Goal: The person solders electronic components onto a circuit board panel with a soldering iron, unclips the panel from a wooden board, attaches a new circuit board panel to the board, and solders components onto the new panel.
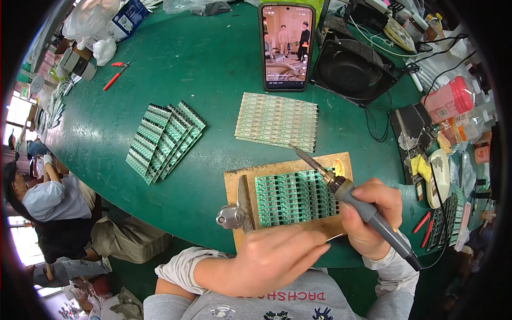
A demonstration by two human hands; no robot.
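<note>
My right hand is closed round the grey handle of a soldering iron. The iron's metal tip points up and left, past the wooden board's far edge. Below the iron, my left hand is closed with fingers pinched on a thin shiny metal piece, its kind too small to make out. A green circuit board panel with rows of black parts lies on the wooden board, beside a metal clip at its left edge. My hands partly hide the near edge of the wooden board.
A pale panel stack lies beyond the wooden board, and several green panels overlap at left. A phone stands upright beside a black fan. Red-handled cutters lie far left. Containers and cables crowd the right. A person sits left.
</note>
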